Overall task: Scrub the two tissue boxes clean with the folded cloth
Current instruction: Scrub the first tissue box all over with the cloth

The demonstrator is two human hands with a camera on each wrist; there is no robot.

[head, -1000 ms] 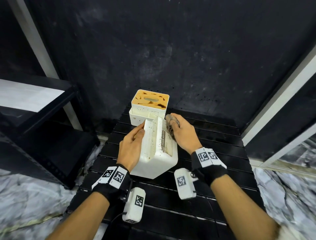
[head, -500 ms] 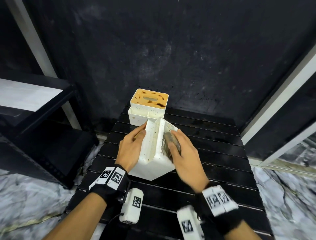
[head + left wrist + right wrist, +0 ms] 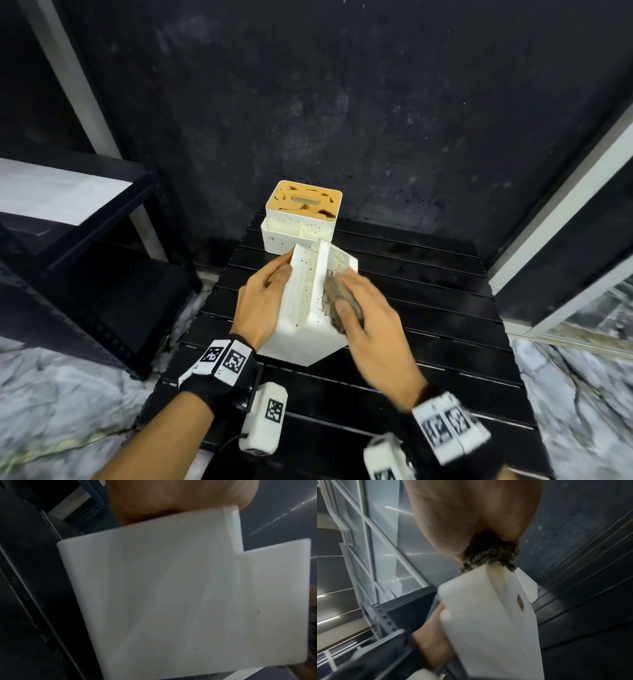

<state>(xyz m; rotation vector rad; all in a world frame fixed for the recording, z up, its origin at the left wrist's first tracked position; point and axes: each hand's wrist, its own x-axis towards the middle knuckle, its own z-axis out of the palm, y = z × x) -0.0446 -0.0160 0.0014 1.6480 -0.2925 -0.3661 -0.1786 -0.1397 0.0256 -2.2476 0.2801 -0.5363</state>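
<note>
A white tissue box (image 3: 305, 308) stands tilted on one corner on the black slatted table (image 3: 428, 308), speckled with brown spots. My left hand (image 3: 263, 298) grips its left side; that box (image 3: 180, 595) fills the left wrist view. My right hand (image 3: 356, 308) holds a dirty brown folded cloth (image 3: 342, 301) and presses it on the box's right face; the cloth (image 3: 489, 555) bunches against the box edge (image 3: 496, 615) in the right wrist view. A second white tissue box (image 3: 301, 216) with a stained orange lid stands upright behind, at the table's far edge.
A black shelf unit (image 3: 68, 240) stands to the left of the table. A dark wall (image 3: 342, 102) rises close behind the boxes. Marble floor (image 3: 51, 411) shows on both sides. A white frame (image 3: 565, 212) runs along the right.
My right hand has slid the cloth from the box's far top end down its right face toward me. The left hand keeps its grip; the box tilts slightly more.
</note>
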